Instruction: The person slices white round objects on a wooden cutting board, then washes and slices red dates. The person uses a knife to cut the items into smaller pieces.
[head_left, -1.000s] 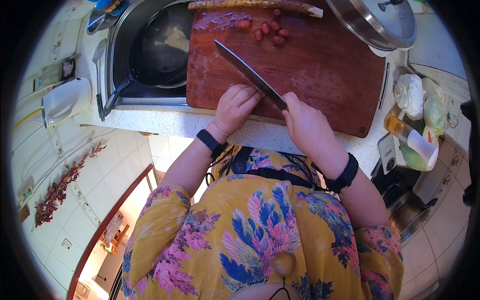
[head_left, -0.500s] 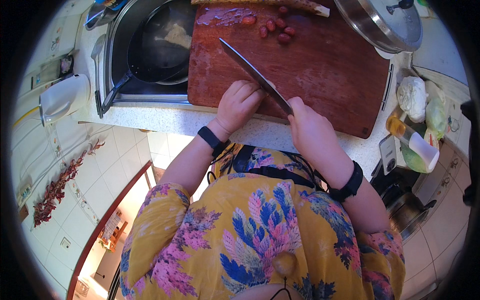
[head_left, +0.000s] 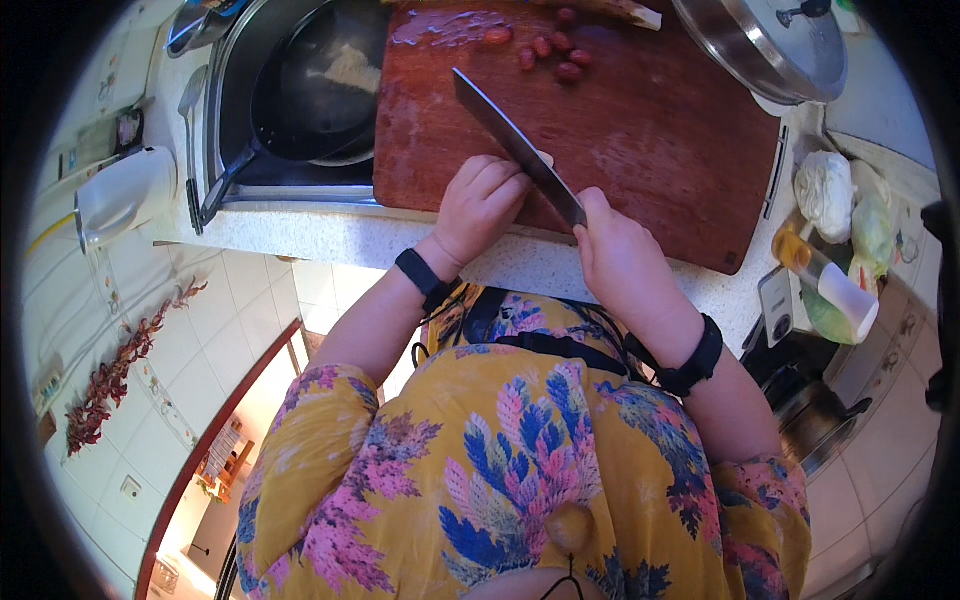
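Observation:
My right hand (head_left: 625, 245) is wrapped round the handle end of a kitchen knife (head_left: 518, 145). Its broad dark blade points away to the left over the reddish-brown cutting board (head_left: 660, 140). Close against the blade's left side is my left hand (head_left: 483, 205), fingers curled over the board's near edge. A small pale bit shows just past the blade by those fingertips; what they hold is hidden. Several red dates (head_left: 570, 72) lie at the far side of the board, near a long pale-brown root (head_left: 610, 10).
Left of the board, a black frying pan (head_left: 290, 125) with liquid and a pale lump sits on the stove. A glass pot lid (head_left: 765, 45) rests at the far right. Beside the board's right end are a white bag (head_left: 825, 197), a bottle (head_left: 840, 295) and a phone (head_left: 777, 308).
The knife's tip has swung slightly right and away, so the blade stands a little steeper. Both hands stay almost in place.

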